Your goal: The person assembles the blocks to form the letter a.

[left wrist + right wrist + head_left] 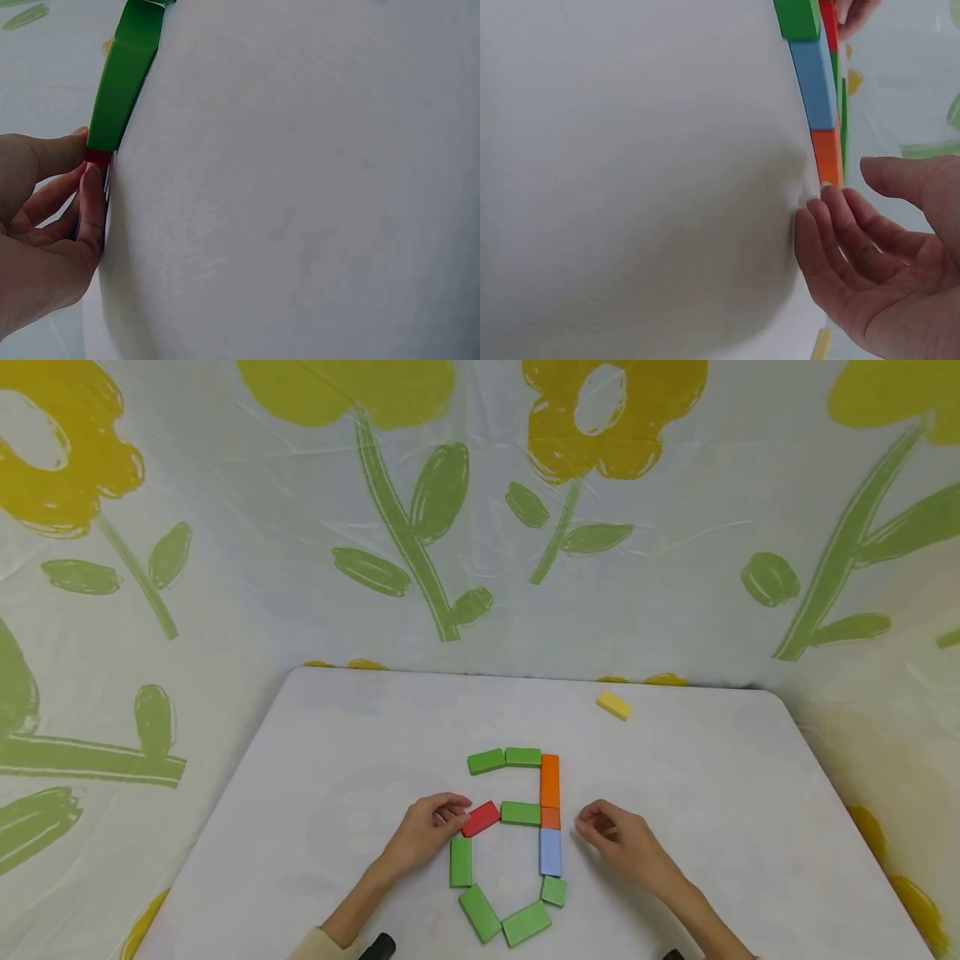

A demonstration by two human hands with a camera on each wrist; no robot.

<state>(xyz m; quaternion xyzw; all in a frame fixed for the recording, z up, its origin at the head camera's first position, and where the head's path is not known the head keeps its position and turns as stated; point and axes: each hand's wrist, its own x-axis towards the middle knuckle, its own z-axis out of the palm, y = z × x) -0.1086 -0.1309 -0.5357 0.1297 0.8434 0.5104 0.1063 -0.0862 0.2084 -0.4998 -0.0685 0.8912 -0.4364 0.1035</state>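
Note:
Flat rectangular blocks lie on the table in an outline like a letter "a". My left hand [426, 832] pinches the outer end of a red block [482, 819] between thumb and fingers. The red block slants at the upper left of the loop, between a green block [521, 813] on its right and an upright green block [461, 862] below. To the right of the outline, my right hand [628, 845] hovers with loosely curled fingers and holds nothing. Nearest to it are a small orange block [551, 818] and a blue block [551, 852].
A longer orange block [551, 781] and two green blocks, one of them this green block [487, 762], form the top. More green blocks [527, 924] close the bottom. A yellow block [614, 706] lies alone near the far edge of the white table [360, 718]. Flower-printed cloth [285, 527] surrounds it.

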